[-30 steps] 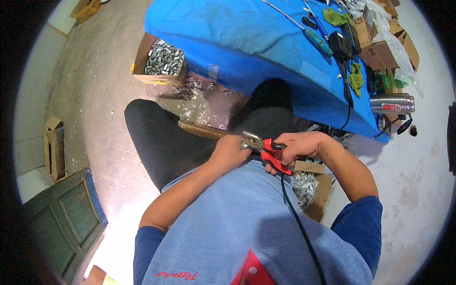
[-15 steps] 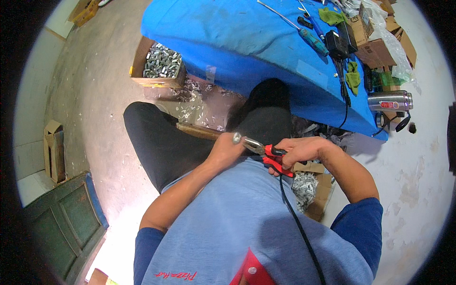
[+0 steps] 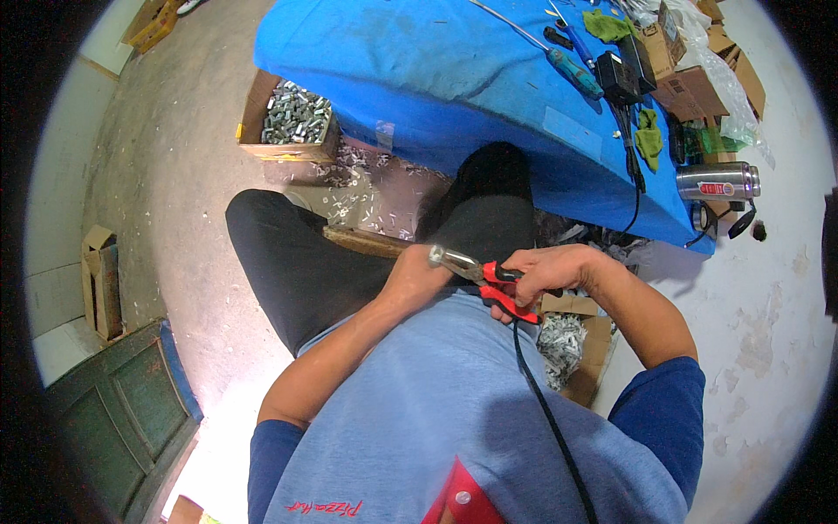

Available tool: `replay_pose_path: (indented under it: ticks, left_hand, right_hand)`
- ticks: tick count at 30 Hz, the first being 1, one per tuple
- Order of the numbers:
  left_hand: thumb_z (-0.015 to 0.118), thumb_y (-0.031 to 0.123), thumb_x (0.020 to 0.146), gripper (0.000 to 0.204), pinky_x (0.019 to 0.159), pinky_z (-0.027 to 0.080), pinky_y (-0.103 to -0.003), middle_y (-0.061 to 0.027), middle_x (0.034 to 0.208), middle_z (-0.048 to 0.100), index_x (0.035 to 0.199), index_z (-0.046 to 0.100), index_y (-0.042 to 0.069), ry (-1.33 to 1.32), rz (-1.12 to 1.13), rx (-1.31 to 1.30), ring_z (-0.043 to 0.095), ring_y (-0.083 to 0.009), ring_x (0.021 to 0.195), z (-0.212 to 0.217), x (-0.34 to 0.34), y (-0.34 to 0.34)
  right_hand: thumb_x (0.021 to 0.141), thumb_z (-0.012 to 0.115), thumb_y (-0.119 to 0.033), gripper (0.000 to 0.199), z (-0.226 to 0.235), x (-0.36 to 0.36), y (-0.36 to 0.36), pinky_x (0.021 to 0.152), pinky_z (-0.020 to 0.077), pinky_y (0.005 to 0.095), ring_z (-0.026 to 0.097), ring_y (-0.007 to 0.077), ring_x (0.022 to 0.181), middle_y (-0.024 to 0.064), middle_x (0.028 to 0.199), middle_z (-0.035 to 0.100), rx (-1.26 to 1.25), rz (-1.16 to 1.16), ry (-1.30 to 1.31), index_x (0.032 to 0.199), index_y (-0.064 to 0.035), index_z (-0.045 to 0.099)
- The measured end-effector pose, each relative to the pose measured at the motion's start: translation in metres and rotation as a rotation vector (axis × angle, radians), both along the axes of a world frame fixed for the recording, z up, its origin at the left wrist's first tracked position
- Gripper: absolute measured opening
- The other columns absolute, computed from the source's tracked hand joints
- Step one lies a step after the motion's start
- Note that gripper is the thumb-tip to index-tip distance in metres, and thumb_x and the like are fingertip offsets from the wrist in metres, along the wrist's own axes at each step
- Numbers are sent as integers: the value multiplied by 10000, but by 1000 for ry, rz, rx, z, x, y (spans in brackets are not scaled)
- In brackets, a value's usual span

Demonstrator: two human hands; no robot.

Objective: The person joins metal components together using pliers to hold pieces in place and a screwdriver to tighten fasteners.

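Observation:
Over my lap, my right hand (image 3: 546, 278) grips the red-and-black handles of a pair of pliers (image 3: 467, 265). The plier jaws point left and reach a small silvery metal piece (image 3: 435, 254) at the fingertips of my left hand (image 3: 415, 278). My left fingers are closed around that piece; most of it is hidden, so its exact kind cannot be told. Jaws and piece appear to touch. A black cable (image 3: 554, 415) runs down across my shirt from near the pliers.
Ahead is a blue-covered table (image 3: 419, 70) bearing a screwdriver (image 3: 572, 74), a black adapter (image 3: 618, 80) and green cloths. A carton of metal pieces (image 3: 297, 113) stands left of it. Shredded-looking scraps (image 3: 561, 349) fill a box at my right. A steel flask (image 3: 717, 182) lies at the table's right end.
The plier jaws have moved left onto the small metal piece at my left fingertips. My left hand has stayed nearly in place.

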State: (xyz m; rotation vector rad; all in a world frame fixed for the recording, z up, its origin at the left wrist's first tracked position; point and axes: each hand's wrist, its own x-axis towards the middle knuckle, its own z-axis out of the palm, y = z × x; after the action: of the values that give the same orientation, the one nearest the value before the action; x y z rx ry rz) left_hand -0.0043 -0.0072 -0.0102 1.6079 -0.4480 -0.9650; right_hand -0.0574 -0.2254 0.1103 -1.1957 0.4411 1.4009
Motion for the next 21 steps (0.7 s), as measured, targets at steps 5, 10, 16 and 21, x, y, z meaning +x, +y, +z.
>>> replay_pose_path:
  ticks: [5,10,16,21]
  left_hand:
    - [578,106,868,163,576,427,-287,34,683,579,795,641,-25,12,-56,22,490,-56,671,7,3,0]
    - [567,106,871,165,580,436,-290,34,692,582,803,646,-22,50,-27,-40,495,-64,665,9,1,-2]
    - [574,143,880,204,570,433,-299,5,661,572,790,618,-35,-68,-150,50,482,-74,635,12,0,-4]
    - [584,180,896,252,537,397,-305,21,624,525,746,600,-22,57,-99,33,448,-64,606,8,2,-2]
  right_hand:
    - [730,615,-68,394,-10,-3,-7,764,566,341,681,217,932,140,1030,687,51,-18,-4,1108,34,584]
    - [708,612,-31,437,-13,-3,-10,774,565,338,682,232,944,158,1040,686,79,-55,22,1134,52,569]
    - [732,611,-49,419,-16,-4,-15,746,572,340,683,227,924,160,1021,687,96,-145,-26,1137,47,560]
    - [762,593,-92,316,-18,-12,-8,688,537,329,666,198,825,118,927,684,-80,-66,-204,1062,8,593]
